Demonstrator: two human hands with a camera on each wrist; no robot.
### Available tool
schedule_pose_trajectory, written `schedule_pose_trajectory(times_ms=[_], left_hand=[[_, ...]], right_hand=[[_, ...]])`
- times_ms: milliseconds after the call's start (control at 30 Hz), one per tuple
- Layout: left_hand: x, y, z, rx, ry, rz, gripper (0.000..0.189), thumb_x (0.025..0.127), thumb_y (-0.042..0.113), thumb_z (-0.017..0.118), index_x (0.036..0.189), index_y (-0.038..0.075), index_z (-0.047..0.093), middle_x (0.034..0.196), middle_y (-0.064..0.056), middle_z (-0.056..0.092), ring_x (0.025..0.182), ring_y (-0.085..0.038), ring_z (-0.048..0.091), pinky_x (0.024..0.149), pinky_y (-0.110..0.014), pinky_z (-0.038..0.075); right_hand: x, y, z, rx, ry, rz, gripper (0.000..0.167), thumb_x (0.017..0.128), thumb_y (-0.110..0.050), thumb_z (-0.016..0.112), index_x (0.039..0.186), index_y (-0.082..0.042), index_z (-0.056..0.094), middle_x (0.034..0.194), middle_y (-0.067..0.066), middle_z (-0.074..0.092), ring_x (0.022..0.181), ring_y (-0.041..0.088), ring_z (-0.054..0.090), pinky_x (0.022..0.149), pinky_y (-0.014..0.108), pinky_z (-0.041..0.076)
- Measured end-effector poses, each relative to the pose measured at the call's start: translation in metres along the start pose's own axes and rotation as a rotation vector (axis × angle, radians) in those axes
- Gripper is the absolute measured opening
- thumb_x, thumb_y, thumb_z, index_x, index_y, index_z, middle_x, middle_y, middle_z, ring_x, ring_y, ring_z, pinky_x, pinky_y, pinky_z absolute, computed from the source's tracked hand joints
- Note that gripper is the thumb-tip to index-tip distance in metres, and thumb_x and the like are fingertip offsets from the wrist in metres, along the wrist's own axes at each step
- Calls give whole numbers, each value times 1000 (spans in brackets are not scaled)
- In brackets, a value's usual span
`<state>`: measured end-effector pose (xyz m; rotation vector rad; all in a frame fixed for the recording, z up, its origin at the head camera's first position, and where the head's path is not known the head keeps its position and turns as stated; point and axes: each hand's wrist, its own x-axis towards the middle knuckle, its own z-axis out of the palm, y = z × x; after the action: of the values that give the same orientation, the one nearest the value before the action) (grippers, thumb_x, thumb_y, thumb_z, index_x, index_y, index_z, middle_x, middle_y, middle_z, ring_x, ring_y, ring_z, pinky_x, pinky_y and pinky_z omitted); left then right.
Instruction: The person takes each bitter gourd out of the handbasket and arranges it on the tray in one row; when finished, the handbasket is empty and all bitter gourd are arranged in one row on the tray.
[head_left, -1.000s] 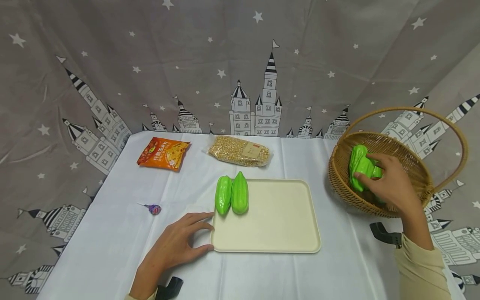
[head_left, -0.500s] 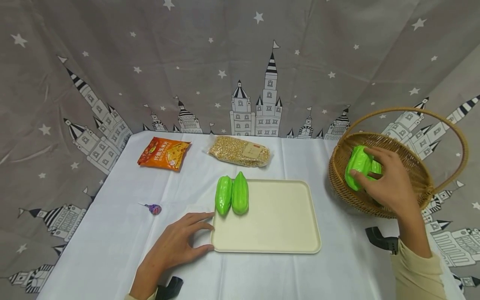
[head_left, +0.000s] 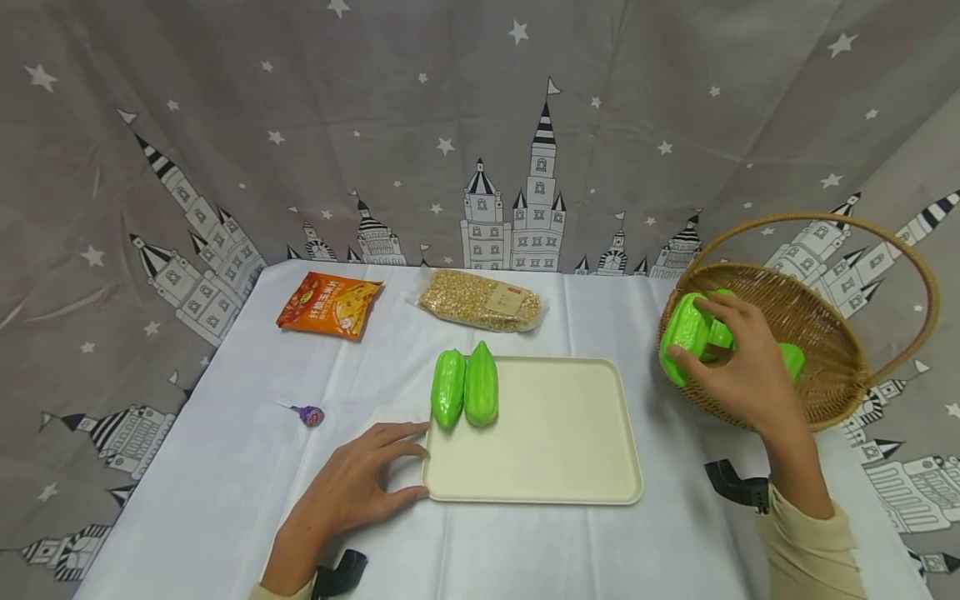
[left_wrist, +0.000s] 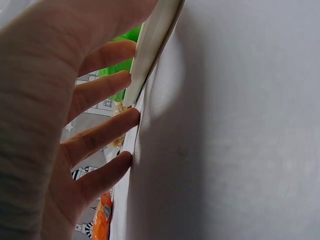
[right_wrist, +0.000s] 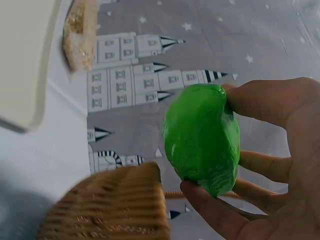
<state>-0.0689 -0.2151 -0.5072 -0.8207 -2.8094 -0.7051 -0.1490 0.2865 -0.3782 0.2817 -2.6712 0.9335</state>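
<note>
From my remote seat, the head view showed me the person's right hand with its thumb and fingers bent round a green vegetable, parted only as far as the vegetable's girth. I saw that piece at the left rim of the wicker basket, and the right wrist view showed me its shiny surface between the fingertips. Inside the basket I made out more green behind the hand, and another green piece to the right of it. The left hand lay relaxed with its fingers spread, gripping nothing, its thumb and fingertips at the left edge of the cream tray; how hard they pressed, I could not tell. Two more green vegetables, a left one and a right one, lay side by side at the tray's upper left corner. Beyond the tray, on the white-covered bench, I saw a clear bag of yellow grain, with an orange snack packet to its left and a purple lollipop nearer me.
</note>
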Motion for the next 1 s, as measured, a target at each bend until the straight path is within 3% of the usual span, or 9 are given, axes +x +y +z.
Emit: schedule_pose_trajectory(times_ms=[200, 500, 567, 733, 1000], left_hand=[[0, -1, 1, 4, 4, -1, 41, 81, 50, 93, 113, 30, 79, 146, 8, 67, 130, -18, 66, 100, -42, 60], [0, -2, 1, -3, 4, -3, 41, 81, 51, 93, 113, 31, 79, 146, 10, 67, 130, -17, 66, 100, -42, 60], [0, -2, 1, -2, 7, 1, 41, 81, 51, 93, 113, 31, 79, 146, 10, 67, 130, -17, 66, 100, -42, 61], [-1, -3, 2, -13, 13, 4, 41, 80, 51, 94, 113, 31, 79, 146, 10, 67, 130, -16, 66, 99, -42, 61], [-1, -3, 2, -11, 26, 15, 41, 80, 50, 94, 112, 31, 79, 145, 9, 68, 129, -16, 66, 97, -41, 61]], right_hand=[[3, -8, 16, 15, -4, -72, 76, 81, -15, 93, 147, 5, 59, 157, 31, 47, 144, 55, 41, 103, 71, 44], [5, -18, 41, 16, -56, -109, 72, 84, -15, 92, 145, 5, 59, 155, 33, 47, 144, 56, 42, 110, 78, 38], [5, -20, 46, 32, -74, -115, 72, 85, -13, 91, 146, 6, 58, 155, 33, 46, 142, 55, 44, 108, 73, 45], [8, -26, 57, 108, -131, -91, 74, 86, -8, 91, 149, 8, 55, 157, 31, 42, 139, 50, 49, 93, 56, 62], [11, -34, 73, 155, -215, -35, 75, 88, -10, 90, 151, 4, 54, 162, 28, 37, 144, 49, 46, 96, 56, 62]])
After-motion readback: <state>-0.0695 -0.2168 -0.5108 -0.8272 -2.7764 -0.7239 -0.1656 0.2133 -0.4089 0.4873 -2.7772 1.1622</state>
